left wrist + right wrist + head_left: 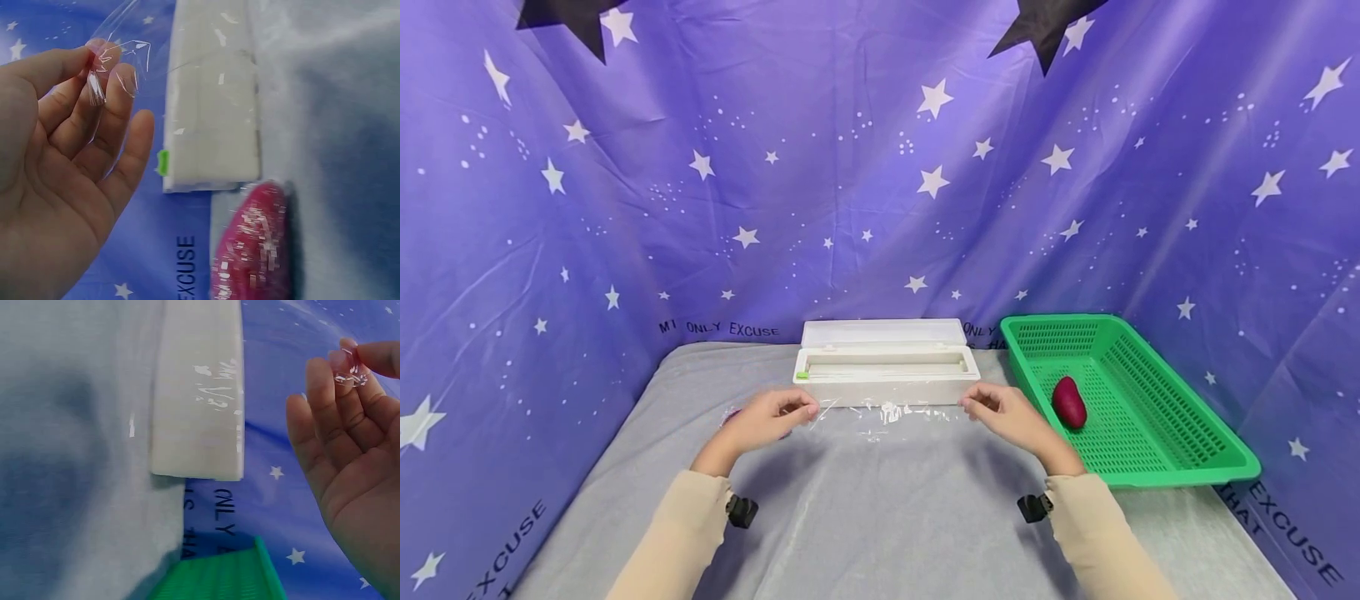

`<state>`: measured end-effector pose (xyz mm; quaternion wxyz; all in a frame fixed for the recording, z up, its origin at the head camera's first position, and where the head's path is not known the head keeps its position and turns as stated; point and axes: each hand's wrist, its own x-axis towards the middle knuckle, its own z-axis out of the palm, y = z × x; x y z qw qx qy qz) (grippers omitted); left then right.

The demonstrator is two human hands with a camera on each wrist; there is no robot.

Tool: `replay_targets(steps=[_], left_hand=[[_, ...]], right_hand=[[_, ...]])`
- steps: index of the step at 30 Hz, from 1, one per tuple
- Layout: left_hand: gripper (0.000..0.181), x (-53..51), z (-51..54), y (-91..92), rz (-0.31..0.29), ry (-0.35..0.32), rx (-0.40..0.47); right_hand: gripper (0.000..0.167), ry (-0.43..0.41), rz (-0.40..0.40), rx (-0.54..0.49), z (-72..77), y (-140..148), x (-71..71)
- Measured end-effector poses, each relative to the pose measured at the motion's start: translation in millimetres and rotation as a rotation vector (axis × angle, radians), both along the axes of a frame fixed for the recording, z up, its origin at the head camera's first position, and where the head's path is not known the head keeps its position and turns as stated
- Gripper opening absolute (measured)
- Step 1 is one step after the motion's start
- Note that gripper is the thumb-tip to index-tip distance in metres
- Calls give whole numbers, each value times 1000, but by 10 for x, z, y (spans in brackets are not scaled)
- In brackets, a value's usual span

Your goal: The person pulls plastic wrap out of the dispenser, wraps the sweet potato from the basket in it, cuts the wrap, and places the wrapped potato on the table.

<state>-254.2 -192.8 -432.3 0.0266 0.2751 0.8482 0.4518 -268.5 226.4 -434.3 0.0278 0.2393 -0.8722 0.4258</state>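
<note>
A sheet of clear plastic wrap (891,413) stretches between the two hands in front of a white wrap dispenser box (887,392). My left hand (767,418) pinches one corner between thumb and fingertips. Opposite it, the right hand (1013,419) pinches the other corner the same way. The dispenser's lid (883,333) stands raised, and a small green slider (802,375) sits at its left end. Beside the box's left end lies a reddish-purple sweet potato (253,250) covered in shiny clear wrap; in the head view the left hand mostly hides it.
To the right stands a green plastic basket (1180,479) with perforated walls. An oblong dark red sweet potato (1069,404) lies inside it, near the left wall. Grey cloth (880,525) covers the table, and a purple star-patterned curtain (850,183) rises behind and at both sides.
</note>
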Motion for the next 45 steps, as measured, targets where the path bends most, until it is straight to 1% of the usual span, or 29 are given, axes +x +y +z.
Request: replay_targets(steps=[2,4,6,8,13,14,16,20,21,23,26,31,35,37,40,43,45], left_hand=[[12,26,-55,-12,-19,0,-1],[12,57,-107,-27,-30,-25,4],[12,90,-156,-44,-32,-52,3],[13,128,-200,-60,-28,-64,-7],[14,215,-301,-93,-69,-36,-49],[14,227,-324,-98,-79,-27,-60],[13,248,-369,-105,-93,-9,-86],[15,294,-442,-100,-124,1,-132],[15,308,-453,-95,-132,-1,-142],[17,333,-475,-83,-150,-1,-165],[16,370,-491,-65,-180,8,-184],[12,424,-497,-26,-237,34,-186],[9,447,-533,-3,-237,42,-207],[6,454,-558,2,-225,26,-214],[3,460,-593,3,-215,3,-216],[2,465,-621,2,-219,-9,-211],[5,470,-637,2,-218,-11,-205]], right_hand=[[9,-9,25,9,-80,10,23],[9,-20,52,5,-149,24,52],[8,-20,78,9,-210,42,85],[10,-23,108,16,-265,64,116],[11,-57,182,41,-374,128,190],[10,-66,191,46,-387,139,209],[7,-82,201,58,-322,122,293],[8,-75,215,92,-347,141,369],[7,-73,224,95,-355,149,383],[7,-76,240,94,-466,201,356],[7,-93,270,86,-514,225,372],[5,-98,303,94,-591,235,390],[5,-108,331,97,-646,237,415],[5,-100,349,102,-667,237,431],[7,-76,369,119,-696,239,444],[14,-39,374,145,-710,240,451],[18,-23,371,156,-717,240,457]])
